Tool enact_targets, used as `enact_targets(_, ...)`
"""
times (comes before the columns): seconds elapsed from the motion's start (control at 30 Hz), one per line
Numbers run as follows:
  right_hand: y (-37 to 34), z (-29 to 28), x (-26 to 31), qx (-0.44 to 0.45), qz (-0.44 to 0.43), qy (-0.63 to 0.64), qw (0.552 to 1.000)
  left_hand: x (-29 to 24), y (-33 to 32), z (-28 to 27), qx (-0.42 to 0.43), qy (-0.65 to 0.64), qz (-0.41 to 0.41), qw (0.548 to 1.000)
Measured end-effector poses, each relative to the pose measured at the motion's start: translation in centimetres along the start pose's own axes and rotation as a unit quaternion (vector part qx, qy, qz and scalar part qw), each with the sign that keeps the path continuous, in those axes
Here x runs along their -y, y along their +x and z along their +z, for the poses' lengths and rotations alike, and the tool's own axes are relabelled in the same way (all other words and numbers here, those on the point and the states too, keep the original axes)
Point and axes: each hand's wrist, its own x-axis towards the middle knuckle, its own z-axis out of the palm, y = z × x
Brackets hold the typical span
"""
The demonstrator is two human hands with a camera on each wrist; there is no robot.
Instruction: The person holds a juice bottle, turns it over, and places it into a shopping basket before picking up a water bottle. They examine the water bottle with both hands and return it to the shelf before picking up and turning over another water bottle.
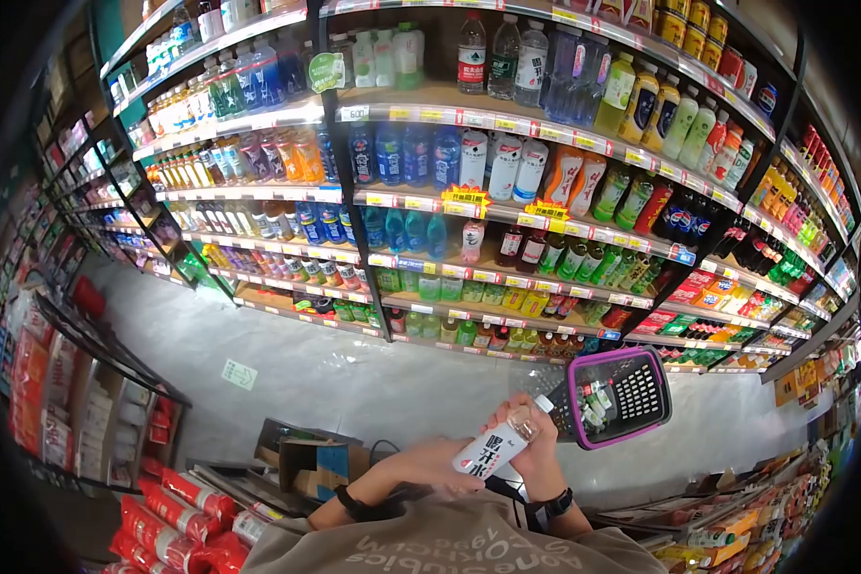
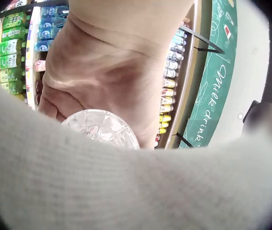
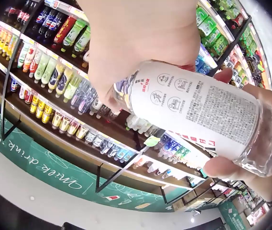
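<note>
A clear plastic bottle (image 1: pixel 496 448) with a white cap and a white label with black characters is tilted in front of the person's chest. My right hand (image 1: pixel 543 448) grips it around the upper part, below the cap. At the lower end, my left hand (image 1: pixel 438 463) holds it with thumb and fingers on opposite sides. In the right wrist view, the label (image 3: pixel 198 108) shows fine print and small icons, and the left thumb (image 3: pixel 220 167) lies against the bottle's side. The clear base (image 2: pixel 100 127) sits by the left palm (image 2: pixel 107 79) in the left wrist view; a sleeve hides the rest.
A basket with a purple rim (image 1: pixel 662 368) stands on the grey floor (image 1: pixel 287 368), with several bottles inside. Shelves (image 1: pixel 507 206) of drinks rise ahead. An open cardboard box (image 1: pixel 301 466) and red packages (image 1: pixel 167 521) are close by on the left; more goods stand at right.
</note>
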Motion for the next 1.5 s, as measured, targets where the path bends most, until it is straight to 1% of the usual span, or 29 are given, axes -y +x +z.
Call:
enact_targets(0.1, 0.2, 0.1, -0.8, 0.024, 0.006, 0.034, 0.999, -1.2, -1.0, -0.5, 0.010, 0.010, -0.024, 1.000)
enact_targets(0.2, 0.3, 2.2, -0.9, 0.030, 0.016, 0.102, 0.994, -2.5, -2.0, -0.9, 0.002, 0.027, -0.008, 1.000)
enact_targets(0.3, 0.8, 0.9, -2.0, 0.051, 0.001, 0.037, 0.998, -3.2, -3.0, -1.2, 0.013, 0.023, -0.038, 0.999)
enact_targets(0.4, 0.2, 1.1, -2.0, 0.036, 0.007, 0.027, 0.999, -2.1, -3.1, -1.2, 0.005, 0.091, -0.020, 0.996)
enact_targets(0.53, -1.5, 1.7, -1.7, -0.012, 0.001, 0.002, 1.000, -2.5, -2.9, -0.6, 0.019, 0.090, -0.008, 0.996)
enact_targets(0.63, -2.3, 1.6, -1.3, -0.008, -0.005, 0.008, 1.000, -3.0, -3.0, 0.4, 0.052, 0.035, -0.025, 0.998)
enact_targets(0.73, -2.6, 1.7, -0.9, -0.006, -0.013, -0.003, 1.000, -4.0, -2.8, 0.7, 0.060, 0.052, -0.045, 0.996)
enact_targets(0.83, -2.7, 0.9, -0.8, -0.016, -0.017, -0.001, 1.000, -2.8, -2.2, 1.6, 0.022, 0.042, -0.005, 0.999)
enact_targets(0.9, -2.8, 1.5, 0.1, -0.022, -0.026, 0.002, 0.999, -1.4, -0.9, 0.9, 0.070, -0.022, -0.013, 0.997)
enact_targets(0.93, -3.8, 1.4, 0.1, -0.034, -0.022, 0.004, 0.999, -0.2, -0.7, 1.8, 0.096, -0.065, -0.019, 0.993)
enact_targets(0.97, -4.7, 0.9, -0.1, -0.055, -0.023, -0.003, 0.998, 0.4, -0.8, 2.9, 0.088, -0.038, -0.015, 0.995)
enact_targets(1.03, -3.5, -0.3, 0.3, -0.061, -0.046, -0.018, 0.997, -0.6, -0.4, 2.1, 0.057, 0.054, 0.003, 0.997)
enact_targets(1.07, -3.2, -1.2, 0.5, -0.030, -0.035, -0.026, 0.999, -1.3, -0.8, 2.7, 0.027, 0.027, 0.015, 0.999)
enact_targets(1.1, -2.5, -0.4, 0.8, -0.036, -0.034, -0.020, 0.999, -1.8, -0.2, 3.0, -0.009, 0.135, 0.106, 0.985)
enact_targets(1.17, -4.0, 0.6, 1.2, -0.078, -0.028, -0.005, 0.997, -2.4, -0.4, 3.4, 0.030, 0.058, 0.039, 0.997)
enact_targets(1.2, -4.1, 0.5, 1.4, -0.060, -0.030, -0.009, 0.998, -2.7, -0.3, 3.5, 0.046, 0.064, 0.005, 0.997)
enact_targets(1.27, -4.6, 0.7, 1.6, -0.057, -0.022, 0.011, 0.998, -2.9, 0.2, 3.1, 0.077, 0.088, -0.061, 0.991)
enact_targets(1.3, -4.6, 0.7, 1.9, -0.052, -0.025, 0.022, 0.998, -2.7, 0.2, 3.4, 0.056, 0.096, -0.024, 0.994)
enact_targets(1.33, -4.2, -0.4, 1.9, -0.074, -0.033, 0.011, 0.997, -2.4, 0.5, 3.5, 0.046, 0.109, 0.016, 0.993)
enact_targets(1.37, -4.4, -1.2, 2.1, -0.075, -0.039, 0.013, 0.996, -2.4, 1.3, 3.8, 0.049, 0.119, 0.059, 0.990)
enact_targets(1.4, -4.9, -1.1, 2.1, -0.080, -0.046, 0.013, 0.996, -3.5, 1.6, 4.1, 0.068, 0.131, 0.022, 0.989)
enact_targets(1.43, -5.4, -1.3, 2.5, -0.087, -0.051, 0.012, 0.995, -4.7, 1.8, 4.9, 0.047, 0.127, 0.022, 0.991)
enact_targets(1.5, -5.8, -2.1, 3.2, -0.054, -0.060, 0.025, 0.996, -6.2, 1.6, 6.1, -0.014, 0.114, 0.007, 0.993)
